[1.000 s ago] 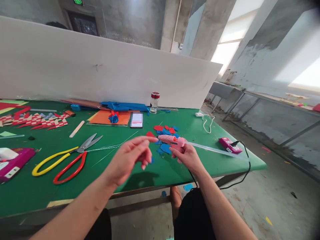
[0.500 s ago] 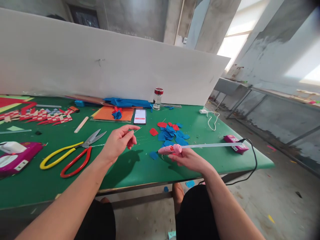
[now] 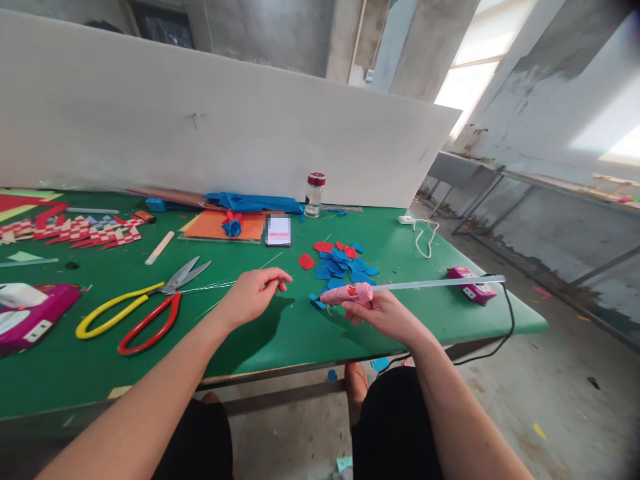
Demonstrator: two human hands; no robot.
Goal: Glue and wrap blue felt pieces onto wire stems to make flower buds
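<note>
While right hand point(image 3: 383, 315) grips pink glue gun point(image 3: 347, 294), left hand point(image 3: 253, 295) pinches thin wire point(image 3: 210, 287)

My pink glue gun point(image 3: 347, 294) lies level over the table edge, nozzle pointing left, a clear glue stick point(image 3: 440, 283) jutting out right.

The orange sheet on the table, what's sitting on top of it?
A small blue and red paper flower sits on the orange sheet. A phone lies at its right edge. Whatever is beneath the sheet is covered.
</note>
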